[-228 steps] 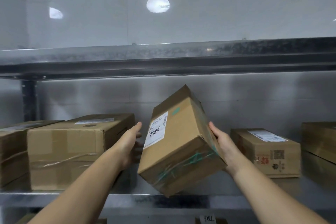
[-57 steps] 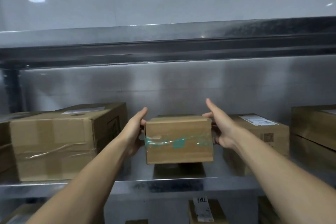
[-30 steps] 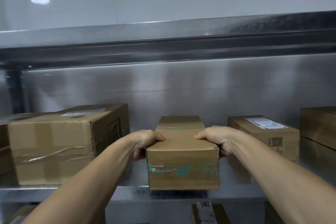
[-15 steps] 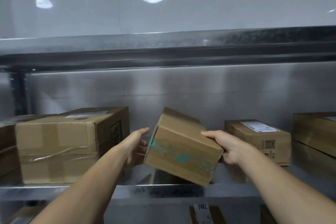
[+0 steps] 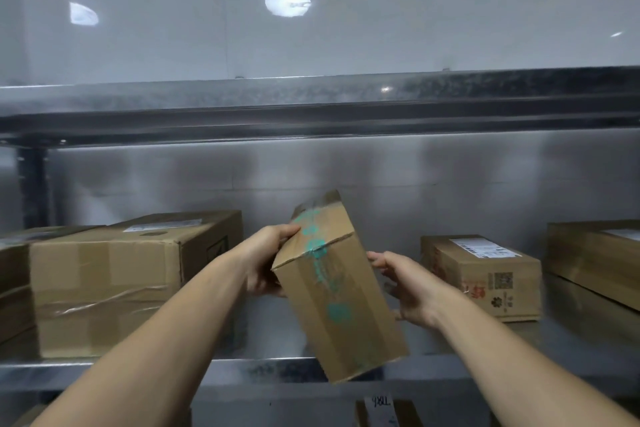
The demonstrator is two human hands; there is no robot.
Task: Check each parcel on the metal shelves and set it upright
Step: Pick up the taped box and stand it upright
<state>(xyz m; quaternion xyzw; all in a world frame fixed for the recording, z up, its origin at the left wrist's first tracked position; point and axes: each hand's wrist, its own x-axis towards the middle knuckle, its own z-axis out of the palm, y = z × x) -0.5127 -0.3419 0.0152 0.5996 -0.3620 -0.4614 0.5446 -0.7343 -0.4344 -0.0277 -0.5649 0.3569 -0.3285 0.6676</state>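
Note:
I hold a brown cardboard parcel (image 5: 341,302) with green-printed tape in front of the metal shelf (image 5: 263,369). It is tilted, its taped face toward me and its lower end hanging over the shelf's front edge. My left hand (image 5: 268,258) grips its upper left corner and left side. On the right side, my right hand (image 5: 407,286) rests against the parcel, fingers partly hidden behind it.
A large taped box (image 5: 114,281) stands on the shelf to the left, with another box (image 5: 14,284) at the far left. A small labelled box (image 5: 485,274) and a bigger one (image 5: 595,260) sit to the right. An upper shelf (image 5: 311,104) runs overhead. More parcels (image 5: 382,412) show below.
The parcel, lying flat on the shelf a second ago, has been lifted and turned so its long side now runs steeply downward toward me. My left hand has shifted up to its top corner.

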